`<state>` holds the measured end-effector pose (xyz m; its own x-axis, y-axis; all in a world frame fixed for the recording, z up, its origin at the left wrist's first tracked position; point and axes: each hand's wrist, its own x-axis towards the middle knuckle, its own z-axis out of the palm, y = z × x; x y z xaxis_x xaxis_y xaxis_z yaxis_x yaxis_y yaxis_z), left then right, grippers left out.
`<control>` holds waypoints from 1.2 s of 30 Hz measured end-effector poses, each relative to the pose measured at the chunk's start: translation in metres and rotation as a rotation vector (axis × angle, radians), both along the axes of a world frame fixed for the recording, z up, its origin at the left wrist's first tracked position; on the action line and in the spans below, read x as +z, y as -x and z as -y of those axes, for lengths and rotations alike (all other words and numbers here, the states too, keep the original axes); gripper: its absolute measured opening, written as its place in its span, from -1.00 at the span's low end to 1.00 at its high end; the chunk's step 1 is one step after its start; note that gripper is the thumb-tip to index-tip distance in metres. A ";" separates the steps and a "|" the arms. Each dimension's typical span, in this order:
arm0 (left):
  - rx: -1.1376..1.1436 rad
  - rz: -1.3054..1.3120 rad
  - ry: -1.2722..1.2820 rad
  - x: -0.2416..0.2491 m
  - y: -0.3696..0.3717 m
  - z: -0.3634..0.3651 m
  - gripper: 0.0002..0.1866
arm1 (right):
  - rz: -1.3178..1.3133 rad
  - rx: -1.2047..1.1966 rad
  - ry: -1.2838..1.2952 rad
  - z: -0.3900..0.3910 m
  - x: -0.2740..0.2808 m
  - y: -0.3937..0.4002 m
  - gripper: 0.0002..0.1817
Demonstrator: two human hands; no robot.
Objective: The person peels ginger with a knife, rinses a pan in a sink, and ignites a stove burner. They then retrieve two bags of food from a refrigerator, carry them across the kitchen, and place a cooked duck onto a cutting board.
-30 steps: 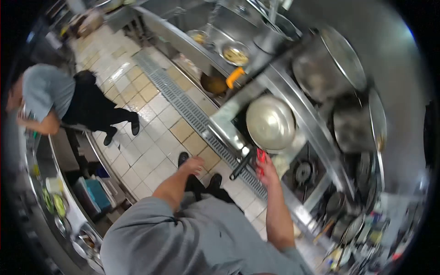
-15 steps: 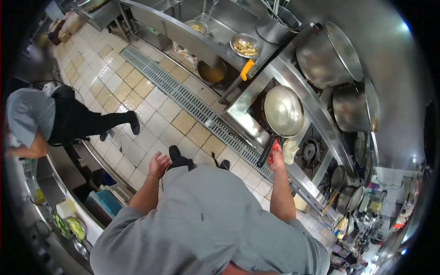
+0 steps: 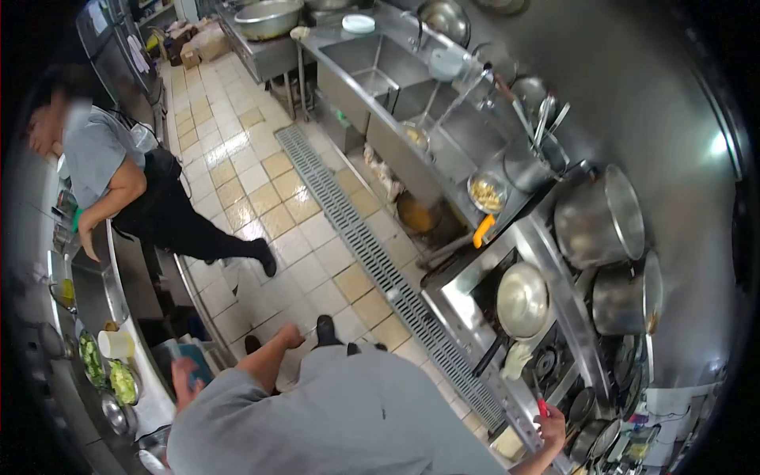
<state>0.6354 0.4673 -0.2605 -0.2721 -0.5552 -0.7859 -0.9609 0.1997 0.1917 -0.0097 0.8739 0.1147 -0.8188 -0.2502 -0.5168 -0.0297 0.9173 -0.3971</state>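
Note:
My right hand (image 3: 552, 427) is closed round a red-handled tool (image 3: 543, 408) with a thin shaft pointing up toward the stove. Just beyond that shaft is a burner (image 3: 546, 362). A pale folded cloth (image 3: 517, 360) lies by the pan's dark handle. The light metal pan (image 3: 522, 301) rests on the neighbouring burner, apart from my hand. In front of my body, above the floor, my left hand (image 3: 291, 336) has its fingers curled, with nothing visible in it. A blurred open hand (image 3: 186, 381) shows beside my left sleeve; its owner is hidden.
At the left counter a co-worker (image 3: 119, 170) in grey and black leans over. Large pots (image 3: 599, 218) stand behind the stove. An orange handle (image 3: 484, 230) sticks out near a bowl of food pieces (image 3: 487, 192). A drain grate (image 3: 348, 218) crosses the tiled floor.
The view has swung, showing more sinks. My right hand has left the pan handle and moved toward the front burner with the red-handled tool. My left fingers, spread before, are curled.

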 end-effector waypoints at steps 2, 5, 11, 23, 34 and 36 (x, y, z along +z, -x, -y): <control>0.196 -0.068 -0.015 -0.011 0.000 0.002 -0.50 | -0.373 0.321 0.210 -0.004 -0.012 0.035 -0.38; 0.316 -0.328 0.091 0.011 0.036 0.017 -0.48 | -0.482 0.257 0.534 0.068 0.011 0.011 -0.34; 0.623 -0.734 0.166 0.102 0.163 0.043 -0.56 | -0.457 0.263 0.683 0.159 0.006 -0.044 -0.38; -0.442 -0.636 0.036 0.073 0.292 0.021 -0.53 | -0.855 -0.342 0.519 -0.037 0.000 -0.126 -0.67; -0.669 -0.017 -0.405 -0.049 0.292 0.112 -0.71 | -1.258 -1.483 1.091 -0.149 0.091 -0.477 -0.35; -0.714 0.019 -0.421 -0.029 0.281 0.107 -0.70 | -1.756 -1.458 0.317 -0.178 0.093 -0.573 -0.34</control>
